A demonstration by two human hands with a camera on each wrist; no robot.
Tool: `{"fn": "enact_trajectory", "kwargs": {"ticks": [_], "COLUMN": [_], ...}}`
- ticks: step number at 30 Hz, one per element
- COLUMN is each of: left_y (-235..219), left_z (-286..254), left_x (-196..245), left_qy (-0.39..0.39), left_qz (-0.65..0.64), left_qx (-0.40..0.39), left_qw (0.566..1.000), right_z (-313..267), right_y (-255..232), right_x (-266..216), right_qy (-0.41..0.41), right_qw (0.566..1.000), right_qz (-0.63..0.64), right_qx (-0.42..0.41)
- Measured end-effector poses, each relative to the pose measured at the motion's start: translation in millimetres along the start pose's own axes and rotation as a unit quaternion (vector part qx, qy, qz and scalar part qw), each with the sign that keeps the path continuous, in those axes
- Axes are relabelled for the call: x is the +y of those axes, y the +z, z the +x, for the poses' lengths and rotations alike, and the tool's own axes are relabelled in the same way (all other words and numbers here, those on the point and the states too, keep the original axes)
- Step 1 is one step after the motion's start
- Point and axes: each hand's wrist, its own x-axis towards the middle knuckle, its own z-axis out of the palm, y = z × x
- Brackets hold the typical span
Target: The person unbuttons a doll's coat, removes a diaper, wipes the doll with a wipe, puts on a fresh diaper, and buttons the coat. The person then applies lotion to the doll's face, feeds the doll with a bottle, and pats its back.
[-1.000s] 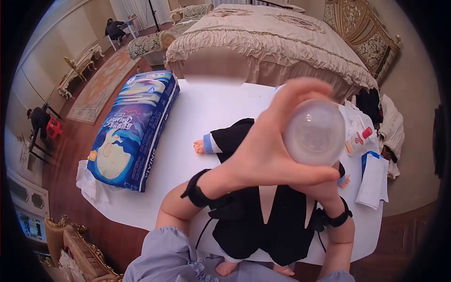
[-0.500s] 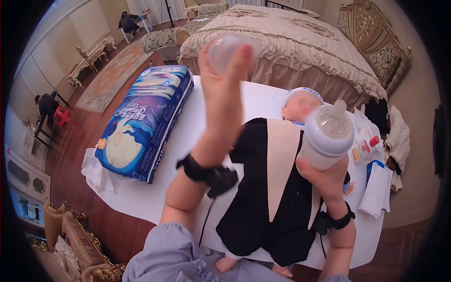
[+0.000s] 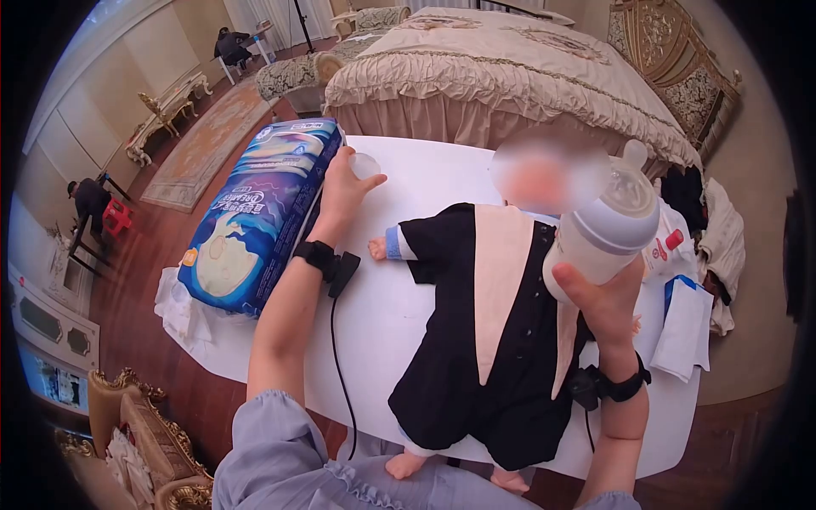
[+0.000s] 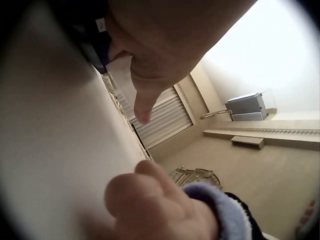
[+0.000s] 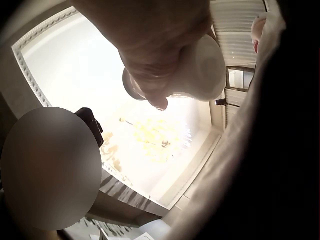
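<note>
In the head view my left hand (image 3: 342, 194) is low over the white table, beside the diaper pack, with a clear domed bottle cap (image 3: 365, 167) between its fingers and thumb. My right hand (image 3: 610, 299) grips a milky baby bottle (image 3: 605, 234) round its body, and the bottle's clear teat (image 3: 635, 155) is uncovered and points up. Beneath the bottle a baby doll lies on its back in a black romper (image 3: 455, 314) with cream panels. The doll's small hand (image 4: 155, 210) and blue cuff fill the lower left wrist view.
A blue diaper pack (image 3: 255, 212) lies on the left of the white table (image 3: 374, 357). To the right are a red-capped bottle (image 3: 673, 240), a white cloth packet (image 3: 682, 336) and piled clothes (image 3: 718, 246). A bed (image 3: 501, 68) stands behind. A black cable (image 3: 338, 365) trails from the left wrist.
The left hand has carried the cap away from the bottle, to the left and down beside the diaper pack. The right hand still holds the bottle, now with its teat bare.
</note>
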Motion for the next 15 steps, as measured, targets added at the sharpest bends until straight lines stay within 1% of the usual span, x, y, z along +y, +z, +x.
{"fn": "enact_trajectory", "kwargs": {"ticks": [1,3,4,6,7,9,11,13,14,15], "left_y": [1.9,6.8,8.6,11.3,12.8,16.2,17.6,17.0,17.3,14.9], "left_z": [0.4,0.7,0.6,-0.1,-0.8,-2.3,-5.0,-7.3,-9.6,-16.0], "left_x": [-2.9,-7.3,-9.9,-13.9,-14.9,-18.4,-24.1,-28.6,-30.3,-26.6], "left_qy": [0.016,0.010,0.002,0.000,-0.002,-0.009,-0.017,0.020,0.020,0.070], "left_qz": [0.021,0.031,0.043,0.046,0.049,0.046,0.044,0.041,0.041,0.048], "left_qx": [0.003,-0.005,-0.013,-0.020,-0.026,-0.034,-0.041,-0.017,-0.017,0.039], "left_qw": [1.000,0.999,0.999,0.999,0.998,0.998,0.998,0.999,0.999,0.996], "right_z": [0.0,-0.3,-0.3,-0.2,0.0,-0.5,-1.3,-1.0,-0.7,-0.2], "right_y": [-0.8,-1.5,-2.9,-6.0,-6.4,-6.5,-5.6,-5.0,-5.5,-6.7], "right_x": [-0.7,-1.7,-1.2,0.4,0.3,0.1,-1.0,-2.2,-2.8,-3.2], "right_qy": [-0.001,0.006,0.006,-0.020,-0.019,-0.045,-0.041,-0.040,-0.045,-0.049], "right_qw": [1.000,0.998,0.998,1.000,1.000,0.999,0.999,0.998,0.998,0.998], "right_qz": [0.000,0.054,0.054,0.013,0.012,0.006,0.014,0.023,0.014,0.004], "right_qx": [0.001,0.011,0.011,0.011,0.011,0.025,0.030,0.035,0.037,0.040]}}
